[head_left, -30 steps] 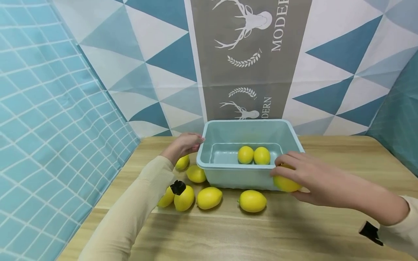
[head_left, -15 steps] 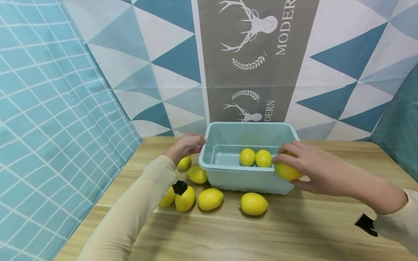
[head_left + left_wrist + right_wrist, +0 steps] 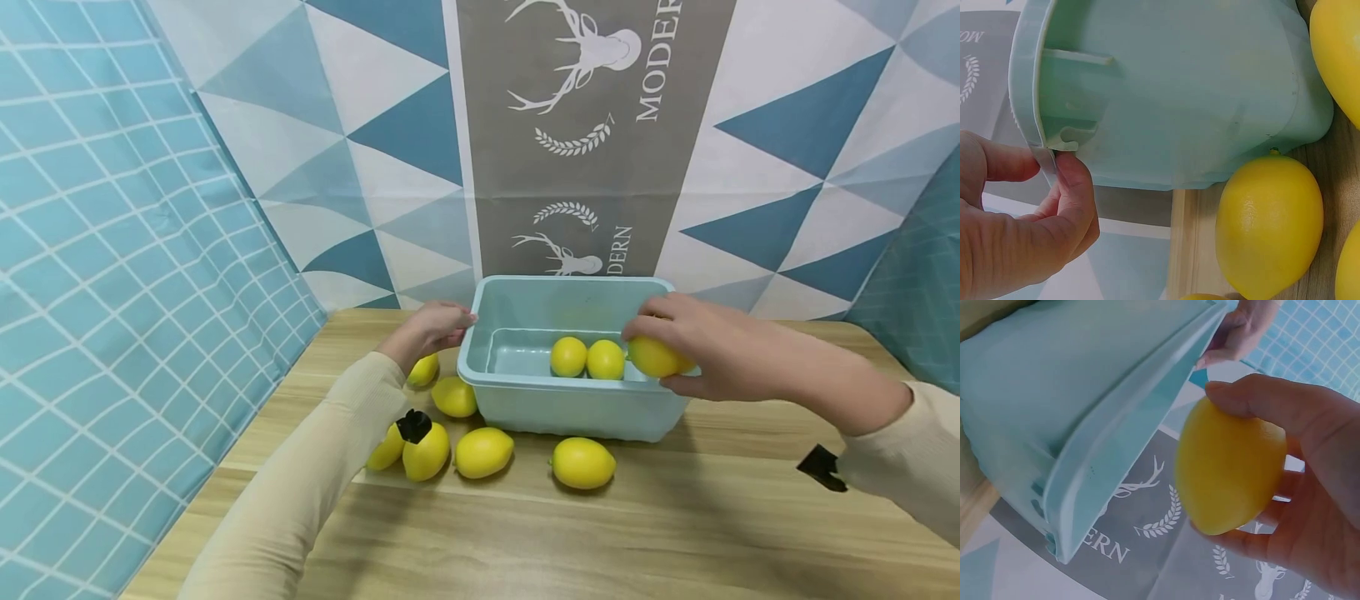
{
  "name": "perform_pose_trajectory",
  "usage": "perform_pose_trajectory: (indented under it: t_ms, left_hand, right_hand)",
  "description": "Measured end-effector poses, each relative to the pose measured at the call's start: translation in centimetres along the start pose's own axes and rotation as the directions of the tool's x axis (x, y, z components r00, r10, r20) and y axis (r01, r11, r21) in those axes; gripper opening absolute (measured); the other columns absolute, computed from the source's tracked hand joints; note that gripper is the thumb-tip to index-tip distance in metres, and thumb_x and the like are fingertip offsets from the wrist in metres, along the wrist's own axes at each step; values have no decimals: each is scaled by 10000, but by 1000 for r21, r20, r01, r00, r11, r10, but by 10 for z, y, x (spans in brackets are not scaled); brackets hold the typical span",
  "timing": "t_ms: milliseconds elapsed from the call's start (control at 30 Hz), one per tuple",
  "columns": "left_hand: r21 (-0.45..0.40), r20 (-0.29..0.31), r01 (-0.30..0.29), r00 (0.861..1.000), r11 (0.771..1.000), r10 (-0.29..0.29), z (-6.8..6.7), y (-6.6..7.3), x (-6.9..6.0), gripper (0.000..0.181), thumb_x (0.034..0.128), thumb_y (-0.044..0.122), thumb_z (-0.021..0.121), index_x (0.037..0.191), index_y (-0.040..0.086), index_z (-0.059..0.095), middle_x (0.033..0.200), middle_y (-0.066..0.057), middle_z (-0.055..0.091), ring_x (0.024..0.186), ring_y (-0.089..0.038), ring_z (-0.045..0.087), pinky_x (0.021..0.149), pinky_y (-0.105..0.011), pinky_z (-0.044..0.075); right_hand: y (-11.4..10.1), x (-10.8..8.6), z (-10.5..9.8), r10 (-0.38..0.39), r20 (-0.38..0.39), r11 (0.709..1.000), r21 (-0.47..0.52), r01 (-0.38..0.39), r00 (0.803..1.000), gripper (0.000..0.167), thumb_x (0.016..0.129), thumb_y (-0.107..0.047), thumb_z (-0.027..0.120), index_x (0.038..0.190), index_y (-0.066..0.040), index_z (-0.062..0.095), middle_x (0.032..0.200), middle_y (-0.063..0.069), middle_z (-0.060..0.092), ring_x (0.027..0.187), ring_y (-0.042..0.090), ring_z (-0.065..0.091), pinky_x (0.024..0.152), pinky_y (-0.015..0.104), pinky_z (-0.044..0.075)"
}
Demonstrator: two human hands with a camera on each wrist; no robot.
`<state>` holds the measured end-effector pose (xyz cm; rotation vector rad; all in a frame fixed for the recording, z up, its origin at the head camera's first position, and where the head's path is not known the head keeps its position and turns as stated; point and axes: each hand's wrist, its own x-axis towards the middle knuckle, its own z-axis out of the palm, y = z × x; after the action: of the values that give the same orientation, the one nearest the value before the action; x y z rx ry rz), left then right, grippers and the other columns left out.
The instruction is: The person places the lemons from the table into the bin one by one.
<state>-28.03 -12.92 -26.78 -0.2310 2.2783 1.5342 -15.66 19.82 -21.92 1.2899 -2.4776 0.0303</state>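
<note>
Yellow and smooth, the lemon (image 3: 1232, 465) our right hand (image 3: 712, 346) is gripping is risking a slip; our left hand (image 3: 1035, 237) is pinching the tub (image 3: 1179, 94)

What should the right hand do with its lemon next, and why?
Probably lower the lemon into the bin: the right hand holds it up by the rim, two other lemons lie inside, and the left hand pinches the opposite end.
</note>
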Motion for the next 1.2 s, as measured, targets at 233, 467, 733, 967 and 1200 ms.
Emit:
perform_pose_trajectory:
  t_ms: [233, 467, 733, 967, 1200]
  left_hand:
    - [17, -6, 6, 1000, 1000, -6, 0, 1, 0, 400, 972, 131, 535, 1353, 22, 485, 1166, -88, 541, 855, -106, 520, 783, -161, 512]
    - [19, -5, 0, 1000, 1000, 0, 1, 0, -1, 379, 968, 119, 538, 1331, 17, 502, 1112, -74, 547, 800, -86, 521, 722, -141, 509]
    - [27, -7, 11, 1000, 1000, -11, 2, 1, -2, 367, 970, 120, 536, 1320, 18, 504, 1120, -77, 540, 833, -100, 518, 719, -140, 507]
    - [27, -4, 15, 1000, 1000, -15, 1, 2, -3, 373, 975, 121, 526, 1333, 19, 495, 1161, -90, 535, 851, -109, 516, 746, -149, 504]
    - [10, 2, 0, 1000, 1000, 0, 1, 2, -2, 390, 974, 116, 525, 1347, 11, 478, 1138, -82, 535, 834, -95, 520, 762, -150, 514]
  right_hand:
    - [8, 5, -5, 67, 107, 997, 42, -72, 992, 542, 619, -104, 882, 1083, -194, 617, 1022, -56, 588, 902, 102, 534, 746, 265, 559]
    - [14, 8, -8, 129, 198, 986, 79, -147, 972, 491, 665, -98, 853, 1077, -205, 610, 1012, -50, 584, 886, 114, 516, 718, 267, 541]
    - [19, 17, -14, 158, 236, 981, 77, -180, 959, 471, 685, -93, 837, 1096, -171, 619, 1005, -15, 593, 878, 135, 537, 759, 313, 566]
    - [29, 27, -18, 162, 271, 981, 62, -185, 949, 456, 708, -122, 827, 1110, -138, 612, 978, 10, 592, 843, 146, 543, 759, 334, 566]
    - [39, 37, -18, 173, 310, 975, 78, -206, 935, 444, 721, -131, 816, 1112, -123, 605, 1006, 34, 601, 864, 169, 545, 785, 369, 565]
